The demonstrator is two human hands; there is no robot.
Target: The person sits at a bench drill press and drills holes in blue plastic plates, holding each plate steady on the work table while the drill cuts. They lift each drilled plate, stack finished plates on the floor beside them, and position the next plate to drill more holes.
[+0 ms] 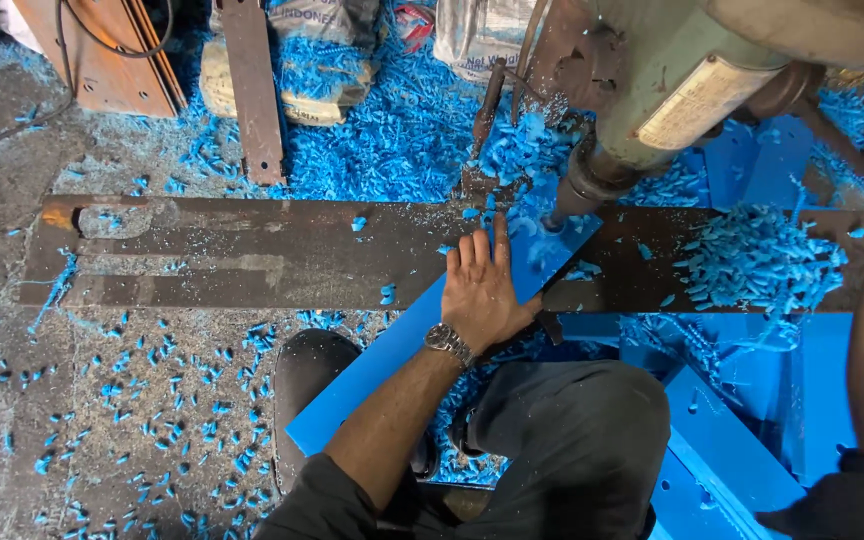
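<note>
Pressing flat with fingers spread, the left hand (480, 290) held down a long blue plastic strip (402, 360) that lay slanted across a dark steel plate (232, 255) on the floor, its far end under the spindle of a green drill press (652, 90). Only the right forearm showed at the frame's edge; whether that hand gripped anything could not be told. Blue shavings (752, 255) lay everywhere. The strip looked stiff, smooth and fairly light, likely best held by its long edges.
</note>
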